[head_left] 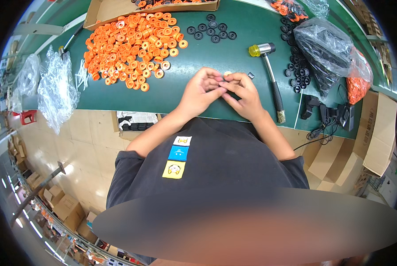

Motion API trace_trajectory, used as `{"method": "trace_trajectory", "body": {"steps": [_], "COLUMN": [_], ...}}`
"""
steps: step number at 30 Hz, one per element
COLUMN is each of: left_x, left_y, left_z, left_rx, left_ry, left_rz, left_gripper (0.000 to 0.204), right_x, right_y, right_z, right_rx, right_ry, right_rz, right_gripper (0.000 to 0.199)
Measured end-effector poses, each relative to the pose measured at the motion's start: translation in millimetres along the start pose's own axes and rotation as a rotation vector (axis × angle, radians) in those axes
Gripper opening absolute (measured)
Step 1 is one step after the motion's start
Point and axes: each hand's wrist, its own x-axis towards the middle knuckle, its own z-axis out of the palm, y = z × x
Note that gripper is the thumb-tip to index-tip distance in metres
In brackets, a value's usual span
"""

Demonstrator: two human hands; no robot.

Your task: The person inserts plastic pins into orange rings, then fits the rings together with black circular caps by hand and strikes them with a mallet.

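Note:
My left hand (pixel 202 91) and my right hand (pixel 243 95) meet over the front part of the green table (pixel 132 98). The fingers of both are closed, with thumbs and fingertips brought together. Whatever they pinch is too small and too covered to name. Just beyond the fingertips shows a small pale yellowish round piece (pixel 227 73); I cannot tell whether it is held or lies on the table. Right of the fingers lies a small dark piece (pixel 250 75). Farther right rests a mallet (pixel 273 80) with a yellow face, a black face and a black grip.
Orange ring-shaped parts (pixel 132 48) are heaped at the left, before a cardboard box (pixel 94 15). Several black wheels (pixel 211 32) lie at the back middle. More black parts (pixel 298 73), plastic bags (pixel 322 44) and a cabled black device (pixel 329 113) occupy the right. White strips (pixel 82 75) lie left.

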Motion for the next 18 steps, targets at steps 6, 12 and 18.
{"method": "trace_trajectory", "body": {"steps": [6,12,18], "left_x": [19,52,80], "left_y": [30,33,48], "left_z": [7,5,9], "left_rx": [0.837,1.336,0.407], "left_ry": [-0.029,-0.135,-0.094], "left_rz": [0.334,0.483,0.249], "left_gripper": [0.032,0.034,0.028], "right_x": [-4,20,59], "right_y": [3,6,12], "right_z": [-9,-20,-28], "right_rx": [0.026,0.378,0.222], "right_ry": [0.247,0.292,0.334], "right_rz": [0.169,0.234,0.115], "right_gripper": [0.023,0.023,0.031]}}
